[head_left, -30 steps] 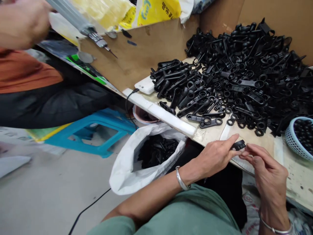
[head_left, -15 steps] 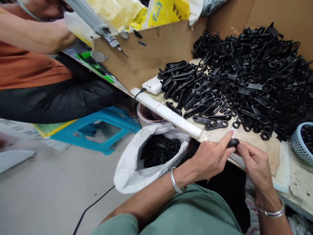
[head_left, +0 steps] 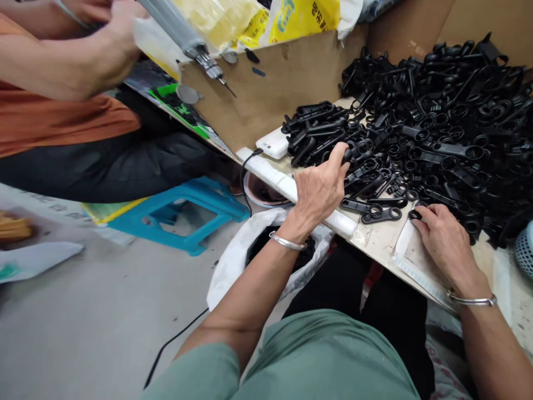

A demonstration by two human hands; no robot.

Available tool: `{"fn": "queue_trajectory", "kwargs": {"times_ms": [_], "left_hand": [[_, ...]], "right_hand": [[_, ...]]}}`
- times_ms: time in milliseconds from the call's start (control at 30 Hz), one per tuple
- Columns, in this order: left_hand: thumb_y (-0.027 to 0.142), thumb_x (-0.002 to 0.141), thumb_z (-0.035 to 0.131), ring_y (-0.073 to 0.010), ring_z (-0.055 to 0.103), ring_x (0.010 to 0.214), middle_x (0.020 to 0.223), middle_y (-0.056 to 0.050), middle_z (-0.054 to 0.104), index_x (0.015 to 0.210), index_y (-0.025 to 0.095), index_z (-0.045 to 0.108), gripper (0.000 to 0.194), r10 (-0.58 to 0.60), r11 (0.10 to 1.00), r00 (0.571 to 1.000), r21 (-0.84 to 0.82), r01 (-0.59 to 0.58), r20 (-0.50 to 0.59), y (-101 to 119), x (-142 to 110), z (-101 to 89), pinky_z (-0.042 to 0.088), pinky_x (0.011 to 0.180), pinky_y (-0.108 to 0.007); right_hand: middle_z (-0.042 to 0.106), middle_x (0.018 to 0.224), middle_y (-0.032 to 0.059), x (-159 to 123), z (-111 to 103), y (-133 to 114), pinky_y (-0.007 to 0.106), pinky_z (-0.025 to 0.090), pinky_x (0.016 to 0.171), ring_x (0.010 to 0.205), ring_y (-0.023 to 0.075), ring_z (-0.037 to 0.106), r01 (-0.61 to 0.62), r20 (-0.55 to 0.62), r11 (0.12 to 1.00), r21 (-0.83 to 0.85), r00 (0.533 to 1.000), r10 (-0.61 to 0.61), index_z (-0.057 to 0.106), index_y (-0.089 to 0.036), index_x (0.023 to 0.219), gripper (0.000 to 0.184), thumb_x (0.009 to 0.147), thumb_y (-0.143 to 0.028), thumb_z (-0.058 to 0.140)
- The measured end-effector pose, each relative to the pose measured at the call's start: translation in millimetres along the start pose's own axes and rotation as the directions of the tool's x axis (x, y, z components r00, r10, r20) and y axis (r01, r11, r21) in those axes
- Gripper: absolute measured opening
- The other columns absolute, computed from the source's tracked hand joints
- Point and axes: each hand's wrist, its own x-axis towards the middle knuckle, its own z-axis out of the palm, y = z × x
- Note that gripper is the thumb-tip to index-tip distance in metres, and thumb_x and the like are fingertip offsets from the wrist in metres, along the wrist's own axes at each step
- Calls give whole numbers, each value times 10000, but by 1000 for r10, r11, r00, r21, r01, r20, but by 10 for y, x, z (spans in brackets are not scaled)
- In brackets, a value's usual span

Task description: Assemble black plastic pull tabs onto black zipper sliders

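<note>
My left hand reaches into the near left part of the pile of black plastic parts. Its thumb and fingers are closed around a black plastic part, mostly hidden among the others. My right hand is at the front of the pile, fingertips pinching a small black ring just above the tabletop. Between the hands lie a few flat black arms with ringed ends. Below my left forearm, a white sack holds more black parts.
A grey electric screwdriver hangs at upper left, bit pointing down. A person in an orange top sits beyond the cardboard divider. A blue stool stands on the floor. A white device and blue basket flank the pile.
My hands were together at the table edge on a rounded black piece. They have parted: the left went up and left into the pile, the right forward to a ring. The view shifted slightly.
</note>
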Motion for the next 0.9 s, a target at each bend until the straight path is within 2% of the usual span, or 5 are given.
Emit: {"fn": "queue_trajectory", "kwargs": {"times_ms": [333,533,700,800,900], "left_hand": [[230,966,445,-335,458,1305,1463,-144,494,1477,258,404,513,182,959,977,198,-202,114,2,129,39,393,1002,-533],[115,932,464,-377,262,1480,1558,-153,391,1474,236,395,560,231,960,957,117,-254,175,93,84,50,175,1117,-760],[143,953,474,-365,322,1451,1506,-135,467,1334,235,534,397,323,937,932,84,-339,165,426,152,74,193,1123,-745],[130,970,446,-290,509,1278,1294,-109,638,1145,179,635,263,481,868,852,25,-496,206,844,187,169,336,1103,-562],[102,983,400,-240,580,1099,1056,-87,697,1011,136,641,245,680,718,670,-83,-691,296,1281,190,398,421,937,-411]], "right_hand": [[693,1034,72,-375,-93,209,368,519,721,850,231,661,-14,43,976,219,999,5,643,-203,1140,303,961,-396,493],[654,1201,90,-698,-102,298,399,548,799,1063,268,621,-47,19,990,132,999,45,630,-249,1231,333,997,-353,417],[655,1122,119,-683,-24,283,422,542,801,1027,285,619,-124,-34,974,191,991,133,662,-204,1086,298,984,-376,441],[685,1048,88,-701,-4,444,392,528,829,954,247,650,-168,-23,914,369,981,190,666,-210,1035,296,980,-411,457],[697,1087,60,-803,26,671,379,512,895,1003,234,657,-164,11,848,504,983,183,689,-236,1018,317,957,-479,494]]}}
